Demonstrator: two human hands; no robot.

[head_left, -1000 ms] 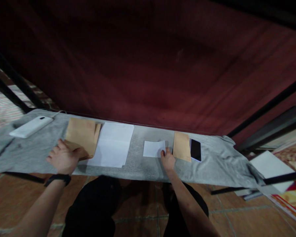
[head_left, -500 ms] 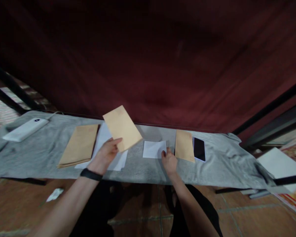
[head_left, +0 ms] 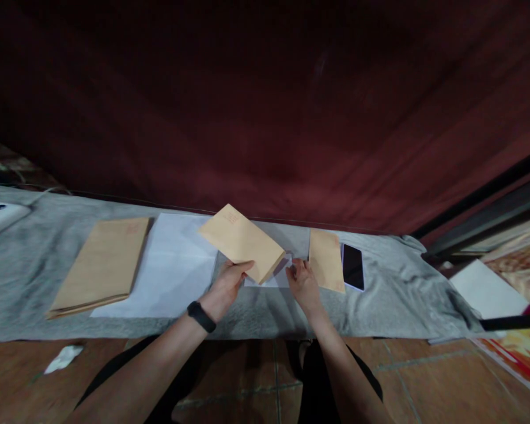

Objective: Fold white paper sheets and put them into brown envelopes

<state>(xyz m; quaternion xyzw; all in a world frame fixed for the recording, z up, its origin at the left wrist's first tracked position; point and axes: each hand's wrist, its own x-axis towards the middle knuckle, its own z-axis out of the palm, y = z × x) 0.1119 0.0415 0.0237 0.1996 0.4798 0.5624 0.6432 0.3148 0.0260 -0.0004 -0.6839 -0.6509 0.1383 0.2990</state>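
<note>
A left hand (head_left: 227, 282), wearing a dark wristband (head_left: 201, 316), pinches a tan envelope (head_left: 242, 238) at its near edge, thumb on top, the other fingers mostly hidden beneath. The envelope slants from far left to near right, its right end angled toward the right hand. Gripping only the near edge probably keeps most of the envelope, and that right end, unobstructed.

Under that end, partly covered, is a small white paper (head_left: 281, 277). The right hand (head_left: 304, 285) is at the paper's right edge, fingers curled and nearly together; whether they pinch the paper or just steady it, I cannot tell. The held envelope is directly beyond the left hand's fingertips and just left of the right hand, apart from it.

Just right of the right hand, a 2nd envelope (head_left: 325, 259) lies flat, with a dark-screened phone (head_left: 353, 267) beside it. To the left, large white paper (head_left: 176, 253) lies partly under a stack of tan envelopes (head_left: 101, 259), perhaps set there to be within the left hand's reach. Everything rests on a narrow desk draped in grey cloth (head_left: 397, 288).
</note>
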